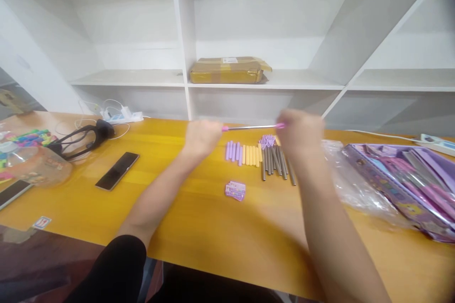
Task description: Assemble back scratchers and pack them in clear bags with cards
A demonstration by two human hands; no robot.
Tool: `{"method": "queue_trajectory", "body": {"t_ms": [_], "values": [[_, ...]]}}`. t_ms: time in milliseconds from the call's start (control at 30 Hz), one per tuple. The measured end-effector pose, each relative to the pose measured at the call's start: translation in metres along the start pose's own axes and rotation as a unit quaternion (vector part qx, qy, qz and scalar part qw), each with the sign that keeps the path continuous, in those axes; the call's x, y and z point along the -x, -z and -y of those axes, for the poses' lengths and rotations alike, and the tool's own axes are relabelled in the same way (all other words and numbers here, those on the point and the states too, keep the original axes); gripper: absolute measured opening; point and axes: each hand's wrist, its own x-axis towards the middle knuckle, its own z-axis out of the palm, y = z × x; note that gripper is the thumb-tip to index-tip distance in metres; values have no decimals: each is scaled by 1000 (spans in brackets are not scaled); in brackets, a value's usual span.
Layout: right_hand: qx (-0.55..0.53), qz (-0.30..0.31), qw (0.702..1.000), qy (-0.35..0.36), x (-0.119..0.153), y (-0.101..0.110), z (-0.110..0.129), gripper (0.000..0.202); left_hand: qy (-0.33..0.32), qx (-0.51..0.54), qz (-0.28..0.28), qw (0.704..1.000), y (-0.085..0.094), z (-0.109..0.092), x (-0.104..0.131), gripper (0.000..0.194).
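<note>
My left hand and my right hand are both closed, each gripping one end of a thin metal rod with pink ends. The rod is level above the wooden table. Below it lie purple sticks, a row of yellow sticks and several grey metal tubes. Purple fork-like pieces touch the tops of the tubes. Closer to me is a small stack of purple cards.
At right are clear plastic wrap and a purple box of pink items. Leftward are a phone, black straps and a clear container. A taped parcel sits on the white shelf behind.
</note>
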Motion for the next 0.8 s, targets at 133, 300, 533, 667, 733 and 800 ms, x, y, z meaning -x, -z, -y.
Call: {"method": "queue_trajectory", "body": {"t_ms": [133,300,533,667,733,800], "values": [[-20,31,999,24,20,-20,58,18,8,-8,33,999,-2,-14,5,29],[-23,59,998,24,22,-17,56,19,-12,-17,43,999,6,-4,9,26],[-27,55,998,34,23,-10,49,19,-36,-14,34,999,8,-10,14,26],[-27,56,997,43,23,-8,47,18,-58,-22,19,998,6,-6,16,27],[-22,50,997,46,23,-7,46,17,-72,-30,-1,997,4,-5,17,29],[-19,39,998,47,23,-7,45,17,-88,-35,-28,995,2,-3,17,30]]}}
